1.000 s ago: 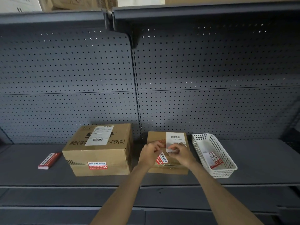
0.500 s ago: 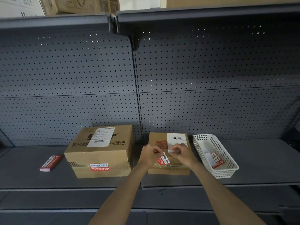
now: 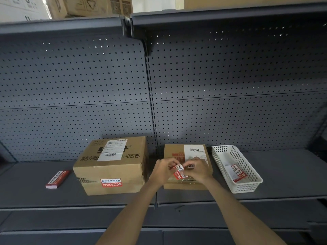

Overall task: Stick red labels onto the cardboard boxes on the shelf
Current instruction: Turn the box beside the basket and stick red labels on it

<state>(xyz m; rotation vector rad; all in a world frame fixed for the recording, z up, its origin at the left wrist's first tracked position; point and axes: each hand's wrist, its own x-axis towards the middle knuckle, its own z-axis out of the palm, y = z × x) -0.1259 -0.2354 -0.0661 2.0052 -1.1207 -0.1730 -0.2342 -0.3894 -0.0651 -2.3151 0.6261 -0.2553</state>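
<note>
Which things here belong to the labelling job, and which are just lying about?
Job: red label pinched by left hand and right hand; small box; large box, already labelled; label stack; white basket holding label pieces.
Lying about: cartons on the top shelf.

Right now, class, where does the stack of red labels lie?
In the head view, the stack of red paper labels lies far left on the grey metal shelf, apart from the large brown cardboard box to its right.
</note>
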